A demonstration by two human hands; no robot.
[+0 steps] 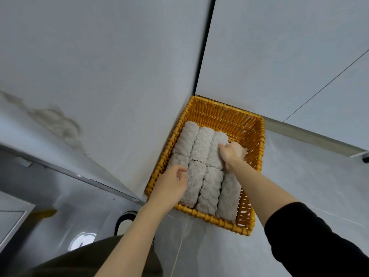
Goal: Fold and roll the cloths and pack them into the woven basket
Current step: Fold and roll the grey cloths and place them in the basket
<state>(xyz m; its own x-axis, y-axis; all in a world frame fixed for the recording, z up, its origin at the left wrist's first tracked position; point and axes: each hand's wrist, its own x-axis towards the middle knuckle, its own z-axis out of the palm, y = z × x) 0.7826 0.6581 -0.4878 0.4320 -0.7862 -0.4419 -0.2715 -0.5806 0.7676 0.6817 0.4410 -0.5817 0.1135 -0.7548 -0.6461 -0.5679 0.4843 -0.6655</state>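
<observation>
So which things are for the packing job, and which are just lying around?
For the job: woven basket, rolled grey cloths, pinkish cloth, left hand, right hand.
Just lying about: white rounded thing on the floor, wall stain.

The orange-yellow rectangular woven basket [219, 114] is made of wicker-like strands, smooth and faintly glossy; whether cane or plastic cannot be told. The grey rolled cloths [211, 188] inside it are thick pile fabric, nubbly, ridged and matt. The pale pink rolled cloth [238, 148] beside them shows the same fuzzy, matt pile. The pale grey floor tiles [299, 186] are smooth with a soft sheen, split by a thin pale joint line. The pale grey wall panels [99, 66] are smooth and matt; the left one bears a blotched beige stain. The grey strip [311, 136] along the floor's far edge looks like brushed metal. The black sleeve [319, 246] is plain matt cloth.
</observation>
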